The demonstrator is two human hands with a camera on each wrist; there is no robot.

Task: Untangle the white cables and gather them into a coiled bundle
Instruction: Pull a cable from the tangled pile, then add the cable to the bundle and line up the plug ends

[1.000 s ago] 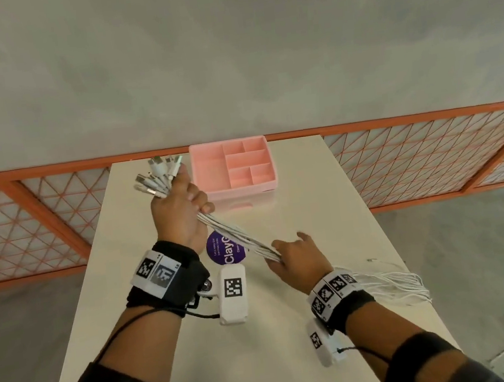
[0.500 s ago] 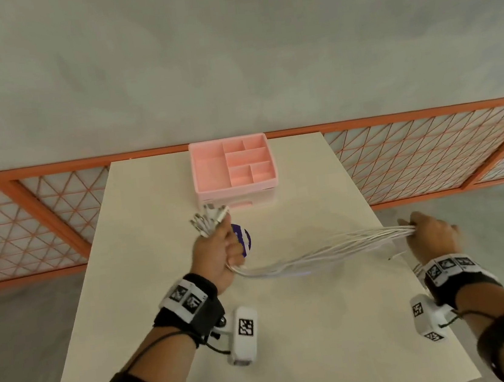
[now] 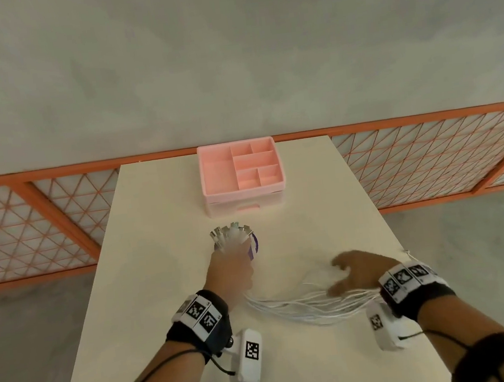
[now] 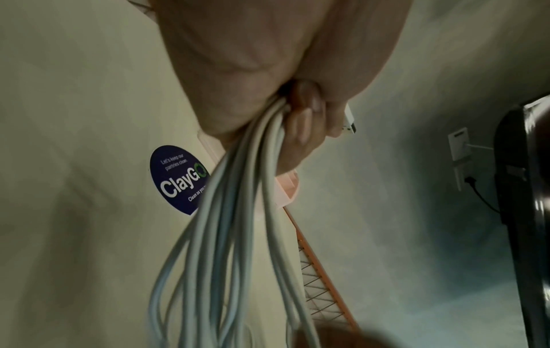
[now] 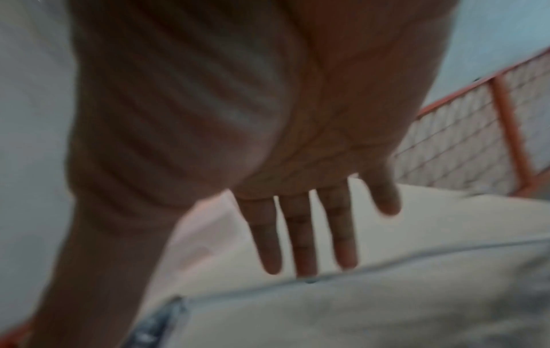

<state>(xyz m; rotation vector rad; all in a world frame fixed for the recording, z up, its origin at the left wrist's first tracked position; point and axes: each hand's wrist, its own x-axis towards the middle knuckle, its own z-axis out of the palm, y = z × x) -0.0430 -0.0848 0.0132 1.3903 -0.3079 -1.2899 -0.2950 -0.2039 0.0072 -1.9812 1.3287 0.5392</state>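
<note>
Nearest the person, at about five o'clock on the table (image 3: 149, 298), the right hand (image 3: 360, 271) is hovering with its fingers (image 5: 300, 237) straight and spread, holding nothing; the right wrist view is showing the flat palm above the tabletop with one blurred strand running across below the fingertips, though whether they are touching it cannot be told. The white cables (image 3: 309, 306) are lying slack on the table just under and on the near side of that hand, their long axis running roughly from nine o'clock to three o'clock, sagging in a shallow arc between the two wrists. At the nine o'clock end, the left hand (image 3: 230, 272) is gripping the bunch in a fist, fingers curled round the strands, the plug ends (image 3: 232, 231) fanning out above it toward twelve o'clock. I judge the right hand to be the nearer one to the loose run, so the coming gather is turning on it reaching down and toward six o'clock for strands that are crossing its line of reach. The left wrist view is showing what the head view is hiding: the cables leaving the closed fist side by side, and a round dark sticker (image 4: 178, 179) on the table behind them. Farthest off, at twelve o'clock, a pink organiser tray (image 3: 243, 196) is standing at the table's far edge.
</note>
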